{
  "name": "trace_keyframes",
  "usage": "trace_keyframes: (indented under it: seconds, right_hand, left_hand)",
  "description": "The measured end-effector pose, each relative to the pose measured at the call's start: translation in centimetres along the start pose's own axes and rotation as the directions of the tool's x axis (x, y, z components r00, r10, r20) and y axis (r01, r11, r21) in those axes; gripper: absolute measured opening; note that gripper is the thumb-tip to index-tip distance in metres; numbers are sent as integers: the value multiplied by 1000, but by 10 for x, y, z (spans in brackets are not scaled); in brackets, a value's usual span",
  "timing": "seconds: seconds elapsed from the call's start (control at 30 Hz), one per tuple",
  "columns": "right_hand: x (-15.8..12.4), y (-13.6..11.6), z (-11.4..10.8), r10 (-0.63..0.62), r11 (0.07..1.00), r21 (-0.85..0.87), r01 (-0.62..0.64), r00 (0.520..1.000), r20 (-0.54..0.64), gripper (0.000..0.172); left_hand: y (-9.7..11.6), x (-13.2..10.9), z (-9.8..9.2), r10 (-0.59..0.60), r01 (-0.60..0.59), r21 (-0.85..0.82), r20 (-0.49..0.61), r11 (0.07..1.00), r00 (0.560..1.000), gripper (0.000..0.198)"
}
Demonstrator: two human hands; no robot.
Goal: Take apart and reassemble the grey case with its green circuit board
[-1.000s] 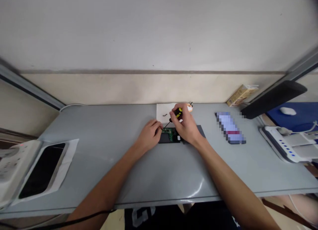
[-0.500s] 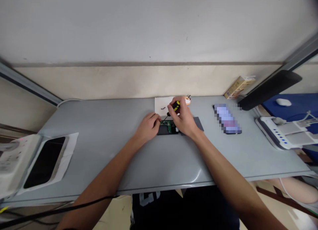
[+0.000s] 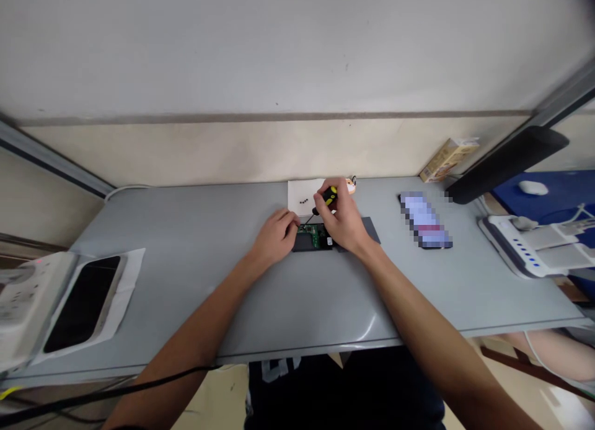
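Note:
A small opened device (image 3: 312,238) with a green circuit board lies on the grey table (image 3: 232,281). My right hand (image 3: 343,222) grips a black and yellow screwdriver (image 3: 328,197), its thin tip angled down at the board's left end. My left hand (image 3: 274,236) rests at the device's left edge, fingers curled against it. A dark flat cover (image 3: 369,229) lies to the right, partly hidden by my right hand. Behind, a white paper (image 3: 302,196) carries several tiny black screws (image 3: 304,201).
A phone (image 3: 424,221) lies to the right. A cardboard box (image 3: 449,158) and a dark panel (image 3: 509,163) stand at the back right. A white power strip (image 3: 530,250) sits at the right edge. At left, a dark screen (image 3: 81,303) rests on paper.
The view has shifted slightly, so everything sits a little higher in the picture. Both hands stay on the device and screwdriver in nearly the same pose.

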State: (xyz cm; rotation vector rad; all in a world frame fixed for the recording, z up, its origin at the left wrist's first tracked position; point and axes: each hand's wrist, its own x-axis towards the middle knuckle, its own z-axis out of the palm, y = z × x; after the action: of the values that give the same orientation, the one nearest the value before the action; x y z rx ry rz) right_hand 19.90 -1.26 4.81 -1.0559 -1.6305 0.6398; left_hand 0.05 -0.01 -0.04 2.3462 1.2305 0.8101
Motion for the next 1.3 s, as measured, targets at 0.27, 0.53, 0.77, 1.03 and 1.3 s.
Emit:
trace_keyframes:
  seconds: [0.27,0.53,0.77,1.03,1.3]
  right_hand:
    - [1,-1,-3,15,1000,5,-15,1000,-10,12]
    - [1,1,-1,34,999,28,-34,999,4,13]
    - [1,1,-1,24,999,32,-24,1000,2,12]
    - [1,3,0,32,999,33,-32,999,5,13]
    - [0,0,-1,39,998,42,-39,999,-1,13]
  left_hand:
    - [1,0,0,-2,2,5,-5,1000,1000,18]
    - [2,1,-1,-2,2,3,2,1000,1000,19]
    - [4,1,-2,-22,22,-3,9,1000,1000,18]
    - [5,1,-3,-26,26,4,5,1000,1000,18]
    - [8,-1,-4,-53,53,6,-3,999,999,17]
